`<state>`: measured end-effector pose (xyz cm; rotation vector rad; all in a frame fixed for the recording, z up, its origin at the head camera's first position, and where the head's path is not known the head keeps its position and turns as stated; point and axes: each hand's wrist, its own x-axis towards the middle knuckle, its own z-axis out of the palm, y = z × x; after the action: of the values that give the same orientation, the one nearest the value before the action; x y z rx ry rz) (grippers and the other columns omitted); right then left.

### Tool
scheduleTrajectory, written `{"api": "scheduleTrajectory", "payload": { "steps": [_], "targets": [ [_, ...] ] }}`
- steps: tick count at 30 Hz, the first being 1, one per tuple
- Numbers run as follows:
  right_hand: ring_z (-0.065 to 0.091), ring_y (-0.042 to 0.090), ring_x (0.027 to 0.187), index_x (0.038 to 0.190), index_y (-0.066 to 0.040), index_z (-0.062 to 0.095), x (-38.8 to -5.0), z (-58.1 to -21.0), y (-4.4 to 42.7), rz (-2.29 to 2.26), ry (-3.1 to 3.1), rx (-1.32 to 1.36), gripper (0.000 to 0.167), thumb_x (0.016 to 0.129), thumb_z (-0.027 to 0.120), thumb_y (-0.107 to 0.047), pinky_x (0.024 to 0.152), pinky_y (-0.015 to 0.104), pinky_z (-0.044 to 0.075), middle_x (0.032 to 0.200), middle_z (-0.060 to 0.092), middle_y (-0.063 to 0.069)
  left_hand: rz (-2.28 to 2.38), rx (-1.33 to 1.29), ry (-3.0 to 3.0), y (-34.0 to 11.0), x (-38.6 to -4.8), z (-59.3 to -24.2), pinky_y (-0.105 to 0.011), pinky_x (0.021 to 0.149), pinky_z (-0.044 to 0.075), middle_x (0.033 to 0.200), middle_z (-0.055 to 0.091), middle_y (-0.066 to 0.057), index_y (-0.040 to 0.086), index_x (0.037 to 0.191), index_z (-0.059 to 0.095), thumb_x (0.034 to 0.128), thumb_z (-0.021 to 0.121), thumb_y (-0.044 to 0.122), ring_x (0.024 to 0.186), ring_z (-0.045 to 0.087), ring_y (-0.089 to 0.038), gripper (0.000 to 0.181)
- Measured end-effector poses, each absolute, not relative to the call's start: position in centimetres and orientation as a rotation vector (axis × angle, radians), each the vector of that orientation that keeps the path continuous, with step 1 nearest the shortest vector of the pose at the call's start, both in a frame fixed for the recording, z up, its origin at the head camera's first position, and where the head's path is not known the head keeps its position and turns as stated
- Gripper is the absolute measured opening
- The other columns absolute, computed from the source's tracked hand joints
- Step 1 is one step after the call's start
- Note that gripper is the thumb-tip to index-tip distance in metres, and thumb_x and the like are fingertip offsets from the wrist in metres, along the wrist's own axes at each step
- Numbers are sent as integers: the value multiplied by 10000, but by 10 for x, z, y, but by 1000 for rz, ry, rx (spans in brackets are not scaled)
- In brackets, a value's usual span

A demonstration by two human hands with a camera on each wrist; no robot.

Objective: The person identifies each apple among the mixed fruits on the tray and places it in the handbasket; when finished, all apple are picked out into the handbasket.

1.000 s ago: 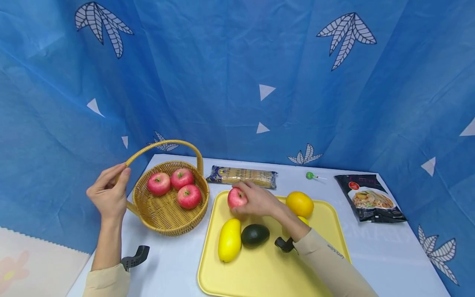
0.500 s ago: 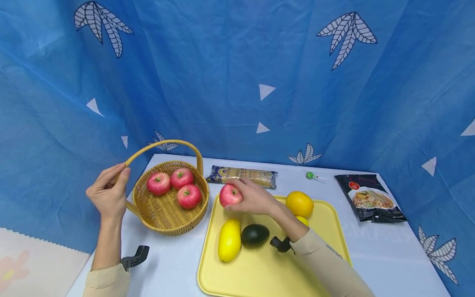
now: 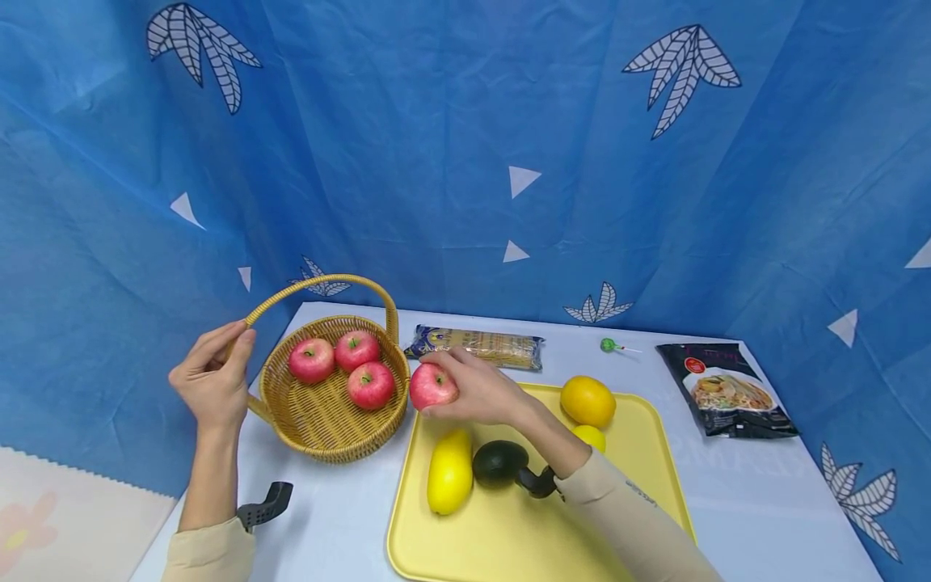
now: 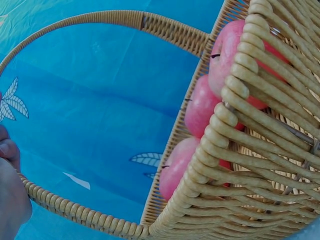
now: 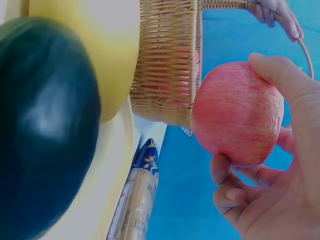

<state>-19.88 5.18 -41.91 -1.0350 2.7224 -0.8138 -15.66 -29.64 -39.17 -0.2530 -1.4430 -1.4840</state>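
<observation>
A wicker basket [image 3: 320, 440] with a tall arched handle stands on the left of the table and has three red apples [image 3: 311, 360] inside. My left hand [image 3: 214, 376] pinches the basket's handle between thumb and fingers. With its thumb and fingers round a red apple [image 5: 237, 115], my right hand [image 3: 480, 388] is over the back left edge of the yellow tray [image 3: 509, 541], just right of the basket's rim. On the tray lie a yellow mango-shaped fruit [image 3: 450, 473], a dark green avocado [image 3: 500, 463], an orange-yellow fruit [image 3: 587, 402] and a smaller yellow fruit [image 3: 591, 437], partly behind the right wrist.
Behind the tray lies a clear packet of dry noodles [image 3: 502, 347], partly covered by the right hand. Farther right are a green lollipop [image 3: 608, 345] and a black food packet [image 3: 727, 390]. A blue patterned curtain [image 3: 465, 162] hangs behind the white table.
My right hand has carried the apple left from above the tray toward the basket's rim. The left hand and the basket stay where they were.
</observation>
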Motion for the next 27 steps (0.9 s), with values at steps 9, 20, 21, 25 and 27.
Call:
{"api": "scheduleTrajectory", "payload": {
  "steps": [9, 20, 21, 25, 27],
  "targets": [
    [582, 126, 990, 1426, -423, 467, -195, -413, 35, -845, 2704, -1104, 713, 801, 747, -619, 779, 277, 551, 1264, 523, -59, -1491, -246, -1444, -301, -160, -398, -100, 568, 474, 957, 758, -175, -209, 986, 697, 812, 706, -199, 647, 603, -69, 175],
    [576, 92, 949, 1439, -376, 471, -190, -407, 5, -895, 2609, -1171, 724, 812, 742, -615, 774, 225, 554, 1190, 497, -60, -1507, -267, -1414, -297, -158, -393, -104, 564, 476, 939, 758, -173, -228, 974, 686, 809, 719, -186, 631, 595, -69, 173],
    [574, 91, 954, 1443, -381, 466, -190, -407, 3, -893, 2602, -1175, 726, 813, 739, -617, 775, 225, 554, 1197, 495, -58, -1500, -264, -1419, -297, -158, -393, -103, 566, 476, 940, 759, -173, -225, 975, 688, 811, 719, -182, 634, 597, -67, 172],
    [569, 91, 972, 1445, -395, 459, -188, -407, -6, -885, 2590, -1188, 729, 813, 726, -639, 761, 223, 552, 1215, 494, -56, -1493, -264, -1422, -297, -158, -393, -104, 570, 476, 939, 760, -171, -226, 971, 688, 809, 719, -185, 645, 603, -67, 170],
    [568, 91, 974, 1444, -378, 466, -187, -406, -9, -884, 2587, -1192, 732, 812, 722, -644, 754, 220, 550, 1222, 498, -52, -1493, -263, -1421, -297, -158, -393, -103, 558, 465, 936, 759, -171, -224, 970, 690, 809, 718, -185, 632, 592, -65, 168]
  ]
}}
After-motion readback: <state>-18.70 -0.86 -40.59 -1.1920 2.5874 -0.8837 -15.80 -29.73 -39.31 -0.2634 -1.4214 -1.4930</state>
